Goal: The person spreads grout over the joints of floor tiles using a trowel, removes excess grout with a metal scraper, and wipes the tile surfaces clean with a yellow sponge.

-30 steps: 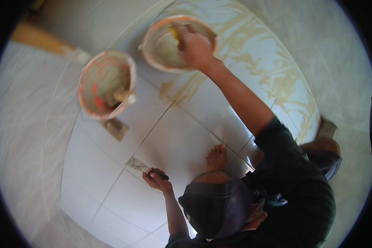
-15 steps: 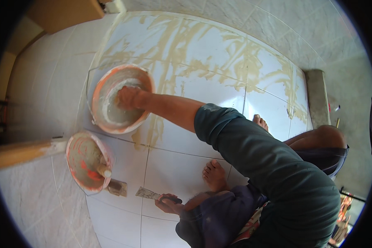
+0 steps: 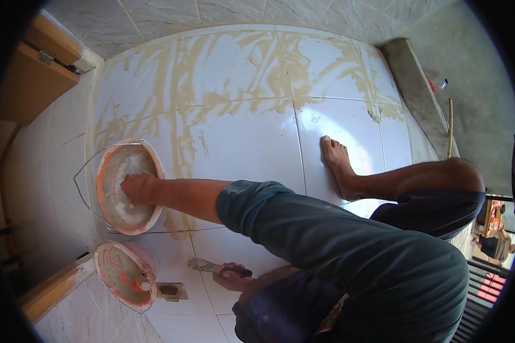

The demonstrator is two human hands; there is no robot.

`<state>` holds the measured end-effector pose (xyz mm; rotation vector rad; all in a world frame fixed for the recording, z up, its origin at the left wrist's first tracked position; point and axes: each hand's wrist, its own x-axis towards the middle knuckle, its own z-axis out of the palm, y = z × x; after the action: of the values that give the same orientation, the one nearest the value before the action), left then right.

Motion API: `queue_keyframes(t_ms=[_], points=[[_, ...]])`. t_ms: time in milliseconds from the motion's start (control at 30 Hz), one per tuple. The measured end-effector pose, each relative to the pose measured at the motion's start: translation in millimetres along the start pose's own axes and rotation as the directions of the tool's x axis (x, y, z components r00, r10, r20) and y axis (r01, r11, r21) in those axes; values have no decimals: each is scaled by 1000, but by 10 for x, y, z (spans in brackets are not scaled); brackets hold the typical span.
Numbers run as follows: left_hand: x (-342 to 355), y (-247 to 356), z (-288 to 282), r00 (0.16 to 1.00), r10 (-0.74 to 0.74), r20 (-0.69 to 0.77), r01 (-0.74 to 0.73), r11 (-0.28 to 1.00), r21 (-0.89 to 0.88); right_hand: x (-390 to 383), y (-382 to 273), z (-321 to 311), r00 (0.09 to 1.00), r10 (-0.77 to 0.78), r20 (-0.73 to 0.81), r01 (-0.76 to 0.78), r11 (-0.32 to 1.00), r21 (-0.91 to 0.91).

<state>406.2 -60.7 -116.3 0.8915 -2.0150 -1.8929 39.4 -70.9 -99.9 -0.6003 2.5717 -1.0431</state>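
My right arm, in a dark green sleeve, reaches across to the left. Its hand (image 3: 140, 188) is inside an orange-rimmed bucket (image 3: 159, 166) coated with pale grey residue. The fingers are curled in; what they hold, if anything, is hidden. Below it, in front of my knee, my left hand (image 3: 232, 278) is closed round the black handle of a putty knife (image 3: 201, 264). The smeared blade points left, just above the white tiles. A second bucket (image 3: 111, 266), pinkish and streaked grey and red, stands near the knife, with a pale rounded handle end at its rim.
Tan grout (image 3: 280, 74) is smeared across the white floor tiles (image 3: 246, 143) and joints. A flat brown-grey tool (image 3: 171, 291) lies beside the second bucket. My bare foot (image 3: 339, 163) rests on the tiles. A concrete ledge (image 3: 412, 86) lies far right, a wooden door (image 3: 34, 80) far left.
The view has shifted, so the buckets appear farther left and lower, and more of my foot shows. My right hand stays in the orange-rimmed bucket; my left still holds the putty knife.
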Motion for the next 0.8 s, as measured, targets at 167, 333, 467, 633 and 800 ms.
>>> queue_keyframes(t_ms=[167, 333, 467, 633, 800], points=[[99, 83, 274, 991, 16, 135, -16, 1000, -7, -3, -62, -79, 999, -35, 18, 36, 999, -38], [351, 242, 852, 952, 65, 299, -37, 994, -100, -538, -50, -883, 996, -73, -56, 83, 976, 202], [431, 360, 1291, 876, 134, 464, -55, 982, -180, -1673, 636, -1955, 992, 45, 118, -85, 929, 359], [312, 472, 1546, 743, 80, 664, -38, 996, -78, -3592, 1611, -2826, 899, 407, 163, -426, 898, 107], [361, 345, 1302, 695, 21, 718, -90, 994, 57, -5116, 1867, -2811, 595, 799, 94, -787, 554, 273]])
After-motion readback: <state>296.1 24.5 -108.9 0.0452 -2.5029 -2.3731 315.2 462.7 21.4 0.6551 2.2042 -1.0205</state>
